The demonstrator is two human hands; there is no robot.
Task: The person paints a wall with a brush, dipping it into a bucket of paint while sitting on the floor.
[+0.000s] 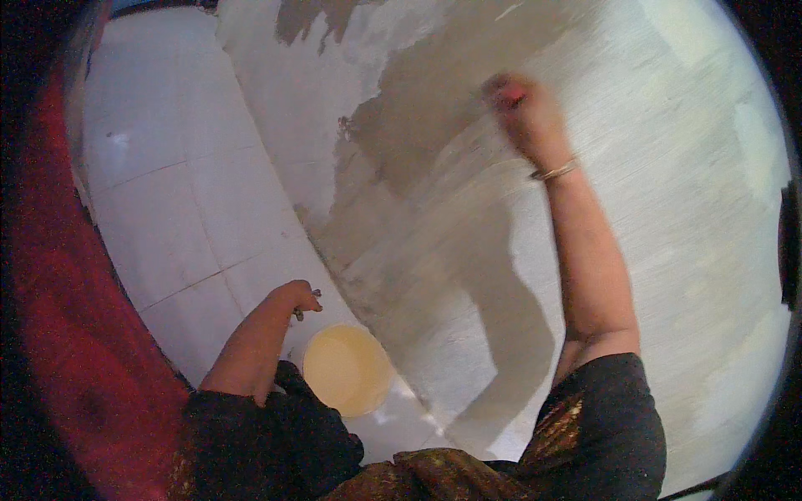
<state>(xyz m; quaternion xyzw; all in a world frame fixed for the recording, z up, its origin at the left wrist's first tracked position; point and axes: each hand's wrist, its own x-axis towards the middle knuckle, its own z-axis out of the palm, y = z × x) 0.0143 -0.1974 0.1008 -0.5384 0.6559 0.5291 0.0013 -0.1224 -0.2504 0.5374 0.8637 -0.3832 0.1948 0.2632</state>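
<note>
My right hand [529, 116] is raised at the pale wall [677, 244], its fingers curled around a small red and dark thing [515, 96]. Motion blur hides what that thing is. A bracelet [556, 171] circles the right wrist. Lower down, my left hand [299, 297] hangs over the tiled floor with its fingers bent. Small greyish bits show at its fingertips, too small to identify. Just below that hand stands a round yellowish tub [348, 369], its inside pale; I cannot tell what it contains. A broad grey-brown patch [413, 125] with ragged edges covers part of the wall.
White floor tiles [169, 206] with dark joints run along the foot of the wall. Red fabric [81, 313] lines the left side. The tub sits close to the wall's base, near my dark-clothed legs. My arm casts a shadow [514, 313] on the wall.
</note>
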